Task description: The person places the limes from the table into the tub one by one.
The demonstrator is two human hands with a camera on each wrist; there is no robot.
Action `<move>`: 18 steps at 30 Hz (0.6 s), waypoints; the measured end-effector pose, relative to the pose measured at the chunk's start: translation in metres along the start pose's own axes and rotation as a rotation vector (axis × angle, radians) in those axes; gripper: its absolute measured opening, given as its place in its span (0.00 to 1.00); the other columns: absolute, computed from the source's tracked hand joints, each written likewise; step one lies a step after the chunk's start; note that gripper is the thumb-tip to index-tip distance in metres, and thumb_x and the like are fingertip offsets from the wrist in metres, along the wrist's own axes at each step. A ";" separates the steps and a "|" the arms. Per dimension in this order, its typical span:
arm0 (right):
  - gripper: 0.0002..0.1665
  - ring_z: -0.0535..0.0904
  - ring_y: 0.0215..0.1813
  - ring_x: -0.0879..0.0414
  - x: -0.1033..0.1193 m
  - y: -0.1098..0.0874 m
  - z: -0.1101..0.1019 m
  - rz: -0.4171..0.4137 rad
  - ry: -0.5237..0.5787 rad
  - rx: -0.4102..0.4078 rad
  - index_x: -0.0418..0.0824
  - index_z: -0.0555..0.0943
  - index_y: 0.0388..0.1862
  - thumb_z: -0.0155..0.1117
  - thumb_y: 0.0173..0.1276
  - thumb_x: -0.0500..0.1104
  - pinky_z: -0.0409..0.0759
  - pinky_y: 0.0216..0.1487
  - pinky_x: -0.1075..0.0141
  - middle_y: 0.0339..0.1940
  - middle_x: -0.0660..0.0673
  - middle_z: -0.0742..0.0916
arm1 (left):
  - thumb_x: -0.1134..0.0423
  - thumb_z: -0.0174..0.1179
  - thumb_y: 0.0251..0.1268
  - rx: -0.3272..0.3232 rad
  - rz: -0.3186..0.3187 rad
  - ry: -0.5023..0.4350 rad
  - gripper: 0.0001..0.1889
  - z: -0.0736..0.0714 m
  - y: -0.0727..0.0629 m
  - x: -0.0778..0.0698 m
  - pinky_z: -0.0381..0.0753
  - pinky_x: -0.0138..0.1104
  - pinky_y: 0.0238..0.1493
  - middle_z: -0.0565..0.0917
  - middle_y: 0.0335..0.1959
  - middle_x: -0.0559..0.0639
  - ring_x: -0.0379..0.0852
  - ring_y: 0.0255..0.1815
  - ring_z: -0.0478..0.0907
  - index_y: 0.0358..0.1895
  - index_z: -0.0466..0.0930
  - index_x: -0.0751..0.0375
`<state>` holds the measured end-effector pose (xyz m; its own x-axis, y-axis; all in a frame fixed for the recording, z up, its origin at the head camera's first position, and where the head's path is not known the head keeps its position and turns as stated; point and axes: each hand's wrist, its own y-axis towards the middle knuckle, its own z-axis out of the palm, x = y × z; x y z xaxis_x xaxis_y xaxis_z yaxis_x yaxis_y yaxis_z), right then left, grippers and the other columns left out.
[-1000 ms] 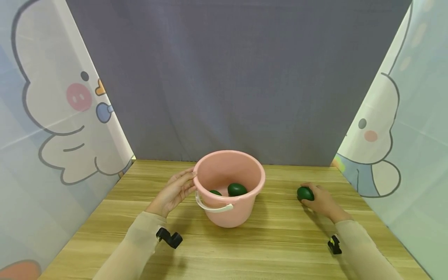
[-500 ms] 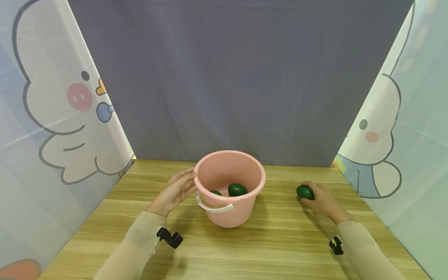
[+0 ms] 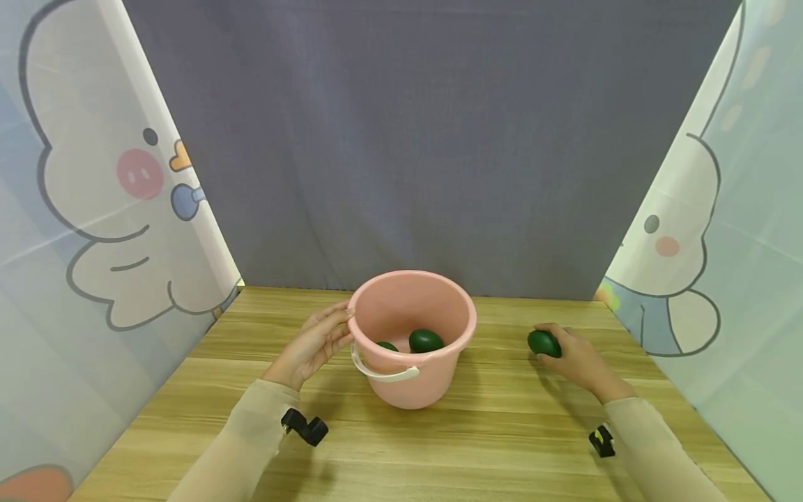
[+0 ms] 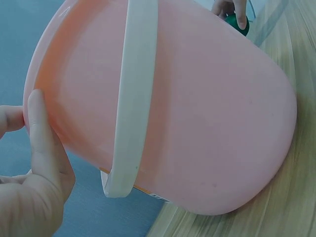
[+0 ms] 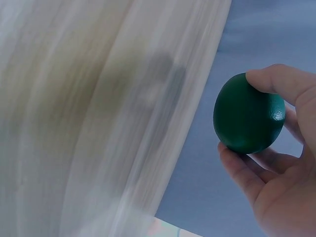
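A pink bucket (image 3: 410,380) stands upright on the table, its white handle (image 3: 392,376) hanging down on the near side. My left hand (image 3: 314,343) holds its rim at the left; in the left wrist view fingers (image 4: 42,143) lie along the outside under the lip. Inside the bucket are a dark green egg-shaped thing (image 3: 426,340) and a second green one (image 3: 387,346), mostly hidden by the near wall. Off to the right, my right hand (image 3: 576,359) grips another glossy green egg-shaped thing (image 5: 247,113) between thumb and fingertips, apart from the table in the right wrist view.
The wood-grain table (image 3: 489,453) runs back to a hanging grey cloth (image 3: 414,139). Printed cartoon sheets cover the left wall (image 3: 88,209) and right wall (image 3: 753,244). A black camera mount (image 3: 304,426) sits on the left wrist.
My right hand has lifted slightly and shifted a little left with the green egg-shaped thing. The left hand and the bucket have stayed in place.
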<state>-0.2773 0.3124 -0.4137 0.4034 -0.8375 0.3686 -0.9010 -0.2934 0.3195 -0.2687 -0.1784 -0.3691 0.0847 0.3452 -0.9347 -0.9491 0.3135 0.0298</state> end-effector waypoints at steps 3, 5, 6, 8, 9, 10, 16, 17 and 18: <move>0.35 0.80 0.45 0.33 0.005 0.000 -0.002 -0.017 -0.011 -0.012 0.36 0.72 0.67 0.74 0.63 0.37 0.85 0.38 0.42 0.51 0.24 0.79 | 0.66 0.53 0.78 -0.011 -0.002 -0.004 0.28 0.001 0.000 0.000 0.85 0.23 0.44 0.75 0.56 0.56 0.37 0.39 0.81 0.75 0.58 0.69; 0.35 0.80 0.46 0.32 0.009 0.000 -0.003 -0.030 -0.018 -0.020 0.37 0.72 0.67 0.74 0.63 0.37 0.85 0.38 0.42 0.52 0.24 0.79 | 0.66 0.53 0.78 -0.020 -0.004 -0.008 0.28 0.002 0.000 0.000 0.85 0.23 0.45 0.75 0.56 0.56 0.37 0.39 0.80 0.75 0.58 0.69; 0.35 0.80 0.46 0.32 0.010 0.000 -0.003 -0.036 -0.021 -0.025 0.37 0.72 0.67 0.74 0.63 0.37 0.85 0.39 0.41 0.53 0.24 0.79 | 0.66 0.53 0.78 -0.024 -0.004 -0.009 0.28 0.002 0.000 0.000 0.85 0.23 0.45 0.75 0.56 0.56 0.37 0.39 0.80 0.75 0.58 0.70; 0.35 0.80 0.46 0.32 0.013 0.001 -0.003 -0.039 -0.021 -0.029 0.38 0.72 0.67 0.75 0.63 0.37 0.85 0.38 0.42 0.53 0.24 0.79 | 0.66 0.53 0.78 -0.027 -0.005 -0.010 0.28 0.002 0.000 0.000 0.85 0.23 0.45 0.75 0.56 0.56 0.37 0.39 0.80 0.75 0.58 0.69; 0.35 0.80 0.46 0.33 0.014 0.001 -0.004 -0.042 -0.023 -0.032 0.38 0.72 0.67 0.75 0.63 0.37 0.85 0.38 0.42 0.53 0.24 0.79 | 0.66 0.53 0.78 -0.027 -0.005 -0.010 0.28 0.002 0.000 0.000 0.85 0.23 0.45 0.75 0.56 0.56 0.37 0.39 0.80 0.75 0.58 0.69; 0.35 0.80 0.46 0.33 0.016 0.001 -0.004 -0.044 -0.024 -0.033 0.39 0.72 0.67 0.75 0.63 0.37 0.85 0.38 0.42 0.53 0.24 0.79 | 0.66 0.53 0.78 -0.027 -0.005 -0.011 0.28 0.002 0.000 0.000 0.85 0.23 0.45 0.75 0.56 0.56 0.37 0.39 0.80 0.75 0.58 0.69; 0.35 0.81 0.45 0.35 0.023 0.003 -0.006 -0.061 -0.025 -0.054 0.38 0.72 0.67 0.75 0.62 0.38 0.85 0.35 0.46 0.52 0.26 0.80 | 0.66 0.53 0.78 -0.023 -0.004 -0.013 0.28 0.002 0.000 0.000 0.85 0.23 0.45 0.75 0.56 0.56 0.37 0.39 0.80 0.75 0.58 0.69; 0.35 0.81 0.44 0.36 0.025 0.004 -0.006 -0.066 -0.024 -0.058 0.38 0.72 0.67 0.75 0.63 0.38 0.85 0.35 0.47 0.52 0.26 0.80 | 0.66 0.53 0.78 -0.024 -0.004 -0.012 0.28 0.001 0.000 0.000 0.85 0.23 0.45 0.75 0.56 0.56 0.37 0.39 0.80 0.75 0.58 0.69; 0.35 0.81 0.44 0.37 0.026 0.004 -0.007 -0.069 -0.023 -0.062 0.38 0.72 0.67 0.75 0.62 0.37 0.85 0.34 0.48 0.52 0.26 0.80 | 0.66 0.53 0.78 -0.023 -0.003 -0.012 0.28 0.001 0.000 0.000 0.85 0.23 0.45 0.75 0.56 0.56 0.37 0.39 0.81 0.75 0.58 0.69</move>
<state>-0.2694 0.2924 -0.3969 0.4596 -0.8271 0.3236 -0.8595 -0.3224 0.3966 -0.2686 -0.1769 -0.3689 0.0911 0.3546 -0.9306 -0.9556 0.2940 0.0184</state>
